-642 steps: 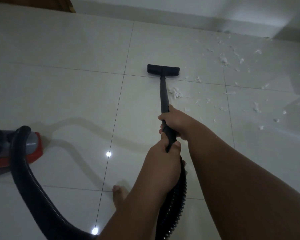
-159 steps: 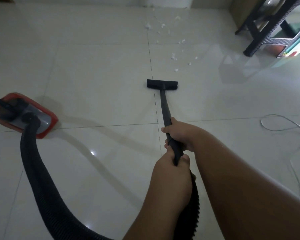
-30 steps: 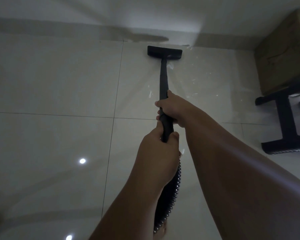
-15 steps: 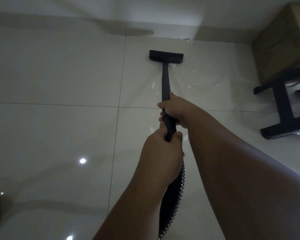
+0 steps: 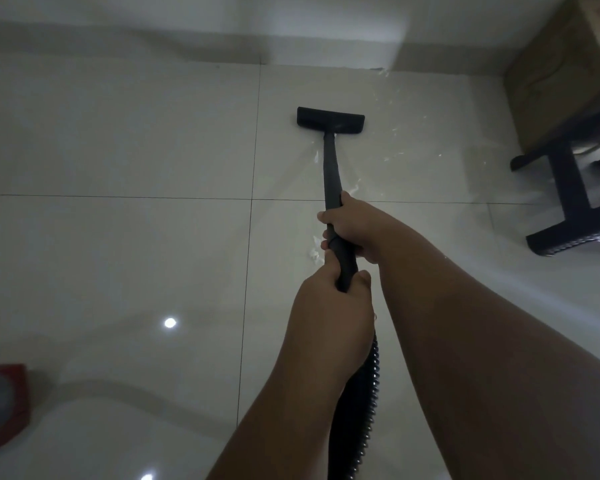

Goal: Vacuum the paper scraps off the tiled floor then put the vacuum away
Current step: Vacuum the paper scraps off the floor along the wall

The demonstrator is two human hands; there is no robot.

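Note:
Both hands grip the black vacuum wand (image 5: 330, 168). My right hand (image 5: 352, 225) holds it higher up the tube, my left hand (image 5: 329, 306) is wrapped round the lower end where the ribbed hose (image 5: 359, 420) joins. The flat black floor nozzle (image 5: 330, 120) rests on the pale tiled floor (image 5: 118, 140) a short way from the wall. Small white paper scraps (image 5: 395, 133) lie to the right of the nozzle and wand, and a few more scraps (image 5: 314, 247) sit just left of my hands. The red vacuum body (image 5: 2, 407) shows at the lower left edge.
A white wall and skirting (image 5: 187, 39) run along the top. A brown cardboard box (image 5: 561, 77) stands in the far right corner. A black wicker furniture leg (image 5: 572, 195) stands on the floor at the right, near the scraps.
The nozzle has been drawn back from the wall toward me over the last second. The view has shifted so the red vacuum body has come into sight at lower left.

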